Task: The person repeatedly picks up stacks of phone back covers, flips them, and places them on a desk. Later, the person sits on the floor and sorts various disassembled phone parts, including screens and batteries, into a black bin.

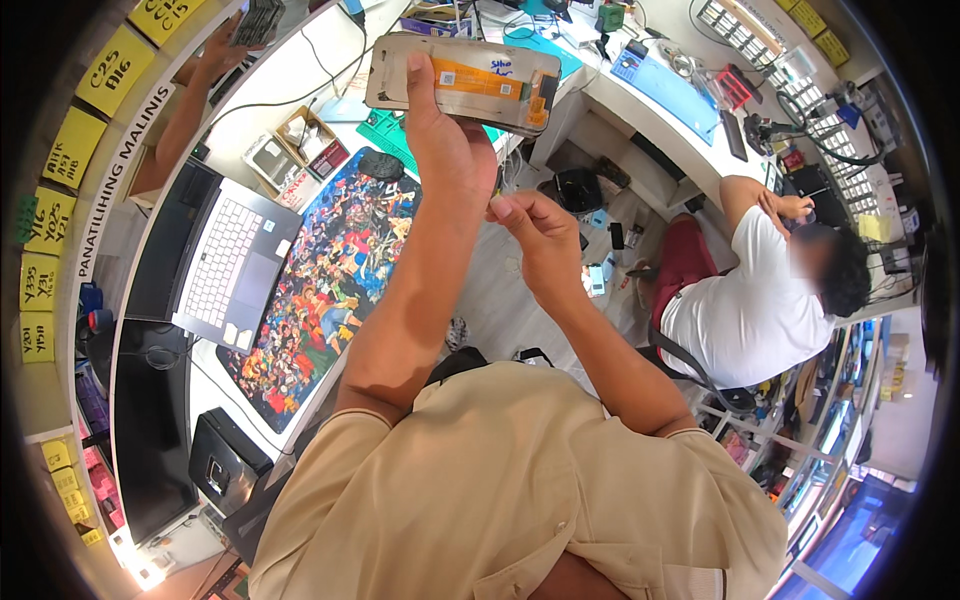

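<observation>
My left hand [450, 150] holds up a phone screen panel [400, 85], its thumb lying over the back and the other fingers hidden behind. The panel has a silvery grey back with an orange flex cable [480, 82] across it and a scrawl of blue ink. Lower and a little to the right, my right hand [545, 235] is closed, thumb against the curled fingers. Whatever it pinches is too small to make out. It stays apart from the panel, close to my left wrist.
On the left bench lie an open laptop [235, 255], a colourful picture mat [330, 300], a black mouse [380, 165] and a box of small parts [305, 140]. A person in a white shirt [755, 310] sits at the right bench, beside a blue mat [660, 95]. Yellow labels line the left shelf.
</observation>
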The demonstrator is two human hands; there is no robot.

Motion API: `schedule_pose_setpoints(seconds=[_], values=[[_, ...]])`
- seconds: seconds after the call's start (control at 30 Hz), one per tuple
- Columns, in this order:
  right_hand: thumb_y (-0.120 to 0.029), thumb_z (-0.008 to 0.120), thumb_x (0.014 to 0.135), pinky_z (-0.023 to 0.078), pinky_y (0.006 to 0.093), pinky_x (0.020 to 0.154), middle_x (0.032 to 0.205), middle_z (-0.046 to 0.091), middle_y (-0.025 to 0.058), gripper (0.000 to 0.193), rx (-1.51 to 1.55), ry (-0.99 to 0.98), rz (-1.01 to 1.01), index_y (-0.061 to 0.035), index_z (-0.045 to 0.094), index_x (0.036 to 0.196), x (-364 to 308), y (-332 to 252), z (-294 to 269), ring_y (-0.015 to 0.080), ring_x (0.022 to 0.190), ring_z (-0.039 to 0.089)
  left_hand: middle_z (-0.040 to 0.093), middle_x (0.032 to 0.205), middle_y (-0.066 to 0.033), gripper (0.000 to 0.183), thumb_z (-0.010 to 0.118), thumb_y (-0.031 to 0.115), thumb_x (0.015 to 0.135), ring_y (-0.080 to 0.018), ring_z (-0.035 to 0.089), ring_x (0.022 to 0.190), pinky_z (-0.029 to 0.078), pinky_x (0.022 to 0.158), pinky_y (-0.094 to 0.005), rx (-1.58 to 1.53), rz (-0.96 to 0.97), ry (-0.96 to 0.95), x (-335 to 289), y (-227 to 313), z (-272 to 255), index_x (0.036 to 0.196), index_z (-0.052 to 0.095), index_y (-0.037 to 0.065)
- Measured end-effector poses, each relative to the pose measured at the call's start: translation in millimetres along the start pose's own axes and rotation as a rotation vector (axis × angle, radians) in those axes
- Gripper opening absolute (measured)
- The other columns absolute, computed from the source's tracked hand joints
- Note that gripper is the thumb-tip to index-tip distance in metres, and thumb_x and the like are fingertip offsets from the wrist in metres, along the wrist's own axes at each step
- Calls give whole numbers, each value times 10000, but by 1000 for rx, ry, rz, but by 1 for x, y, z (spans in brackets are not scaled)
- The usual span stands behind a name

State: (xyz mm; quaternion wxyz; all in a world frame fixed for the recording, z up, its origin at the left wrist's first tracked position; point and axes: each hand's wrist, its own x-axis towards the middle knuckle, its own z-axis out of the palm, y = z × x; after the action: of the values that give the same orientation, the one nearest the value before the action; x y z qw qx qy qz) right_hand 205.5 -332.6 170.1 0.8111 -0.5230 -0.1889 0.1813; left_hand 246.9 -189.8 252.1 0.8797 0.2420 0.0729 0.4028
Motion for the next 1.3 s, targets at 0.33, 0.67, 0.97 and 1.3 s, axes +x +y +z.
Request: schedule_pose_setpoints(seconds=[0.33,0.67,0.97,1.3], values=[[-313,754,1083,473,251,786,954,763,-4,252,179,47,369,-64,793,1091,14,-43,37,89,878,661,625,1401,-70,698,792,429,1031,-198,619,1282,466,1159,-385,83,43,9,23,11,-42,1527,476,53],[-346,701,1116,499,233,720,949,737,-22,301,313,15,540,-58,749,1185,36,-44,58,85,834,647,633,1354,-84,619,811,338,1030,-167,597,1248,446,1131,-348,296,172,-64,26,49,-71,1456,501,14],[-422,655,1133,498,262,740,1083,749,22,458,543,-76,640,-2,715,1303,54,-35,56,116,898,653,682,1250,-44,511,824,293,1019,-133,624,1160,468,1072,-311,357,128,-142,27,81,-108,1378,581,21],[-239,956,888,551,407,1106,1605,497,226,1139,-351,-225,233,34,235,1726,70,14,65,288,1291,637,668,1266,-70,563,827,347,997,-179,620,1209,464,1093,-351,415,14,-5,37,102,-126,1382,581,17]])
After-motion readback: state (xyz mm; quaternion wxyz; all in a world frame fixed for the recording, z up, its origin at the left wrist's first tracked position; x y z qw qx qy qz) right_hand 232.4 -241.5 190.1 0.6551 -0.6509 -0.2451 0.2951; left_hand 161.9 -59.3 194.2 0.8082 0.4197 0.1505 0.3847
